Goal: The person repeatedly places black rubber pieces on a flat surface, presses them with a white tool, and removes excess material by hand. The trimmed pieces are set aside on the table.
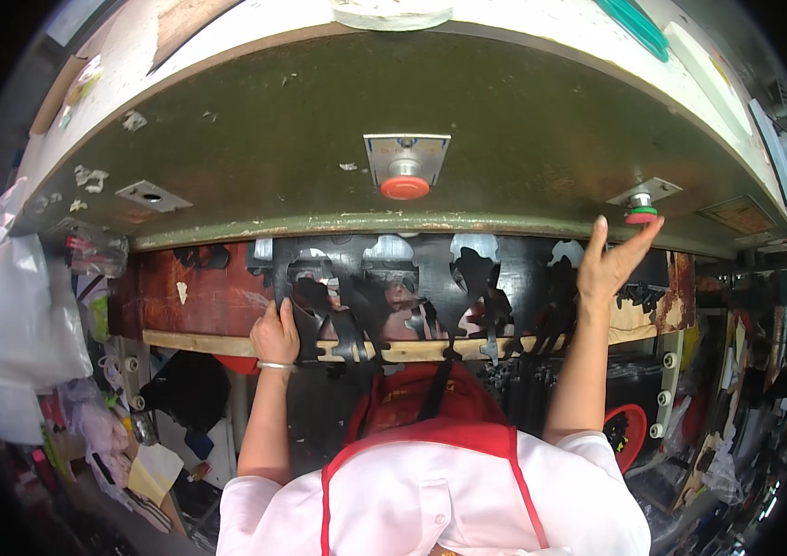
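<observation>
My left hand (pixel 275 334) is closed at the left edge of a thin black sheet (pixel 431 271) with irregular shapes cut out of it. The thumb lies along the edge; the other fingers curl and are partly hidden. Strips of the sheet hang over the wooden front rail (pixel 412 350). My right hand (pixel 612 266) is raised at the right, its fingers stretched out. Its fingertips are at a push button (pixel 642 215) with a green ring and a red face, and seem to touch it. No object shows in that palm.
A green machine panel (pixel 273 120) spans the view above the reddish-brown bed (pixel 194 301). A red mushroom-shaped button (pixel 405 187) sticks out at its middle. Clear plastic bags (pixel 23 324) hang at the left. A red basin (pixel 629 435) with black pieces stands below my right arm.
</observation>
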Demonstrator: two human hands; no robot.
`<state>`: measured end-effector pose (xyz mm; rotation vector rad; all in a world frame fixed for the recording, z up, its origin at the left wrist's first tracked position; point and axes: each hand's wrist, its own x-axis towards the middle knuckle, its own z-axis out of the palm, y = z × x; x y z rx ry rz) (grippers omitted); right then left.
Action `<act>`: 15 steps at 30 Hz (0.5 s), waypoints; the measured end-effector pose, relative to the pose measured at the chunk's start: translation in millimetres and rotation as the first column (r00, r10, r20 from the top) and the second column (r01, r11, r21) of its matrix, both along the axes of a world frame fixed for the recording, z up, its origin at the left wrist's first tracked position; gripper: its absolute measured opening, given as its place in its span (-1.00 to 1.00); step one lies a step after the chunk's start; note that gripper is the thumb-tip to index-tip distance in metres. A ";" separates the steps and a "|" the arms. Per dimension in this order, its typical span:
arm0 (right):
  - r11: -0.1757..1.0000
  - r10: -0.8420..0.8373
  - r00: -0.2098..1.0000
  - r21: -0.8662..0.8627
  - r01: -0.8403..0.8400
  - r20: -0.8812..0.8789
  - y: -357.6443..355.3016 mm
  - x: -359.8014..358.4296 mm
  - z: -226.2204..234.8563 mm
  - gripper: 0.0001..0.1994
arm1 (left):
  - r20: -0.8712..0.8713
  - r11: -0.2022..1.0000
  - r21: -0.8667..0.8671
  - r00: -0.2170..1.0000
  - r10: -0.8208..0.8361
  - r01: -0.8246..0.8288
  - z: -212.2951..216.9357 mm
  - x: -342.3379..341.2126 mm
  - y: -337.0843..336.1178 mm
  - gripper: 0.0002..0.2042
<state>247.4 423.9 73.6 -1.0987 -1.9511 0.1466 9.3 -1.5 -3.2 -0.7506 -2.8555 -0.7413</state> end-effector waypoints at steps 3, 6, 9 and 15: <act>0.887 -0.178 0.962 -0.457 0.065 -0.207 -5.5 67.2 -32.9 -0.25 | 0.096 0.992 0.122 0.995 0.027 -0.039 3.1 3.5 -2.5 -0.66; 0.892 -0.103 0.992 -0.447 0.063 -0.067 -12.8 111.0 -73.0 -0.59 | 0.067 0.988 0.146 0.997 0.047 -0.057 -0.8 7.8 -5.3 -0.65; 0.879 -0.054 0.995 -0.469 0.087 0.084 -25.6 139.7 -94.7 -0.67 | 0.098 0.985 0.139 0.991 0.086 -0.099 -10.2 17.1 -13.9 -0.67; 0.765 -0.137 0.977 -0.644 -0.003 -0.166 -64.9 183.1 -88.4 -0.73 | 0.051 0.980 0.196 0.999 0.014 -0.024 -16.4 54.2 -54.6 -0.76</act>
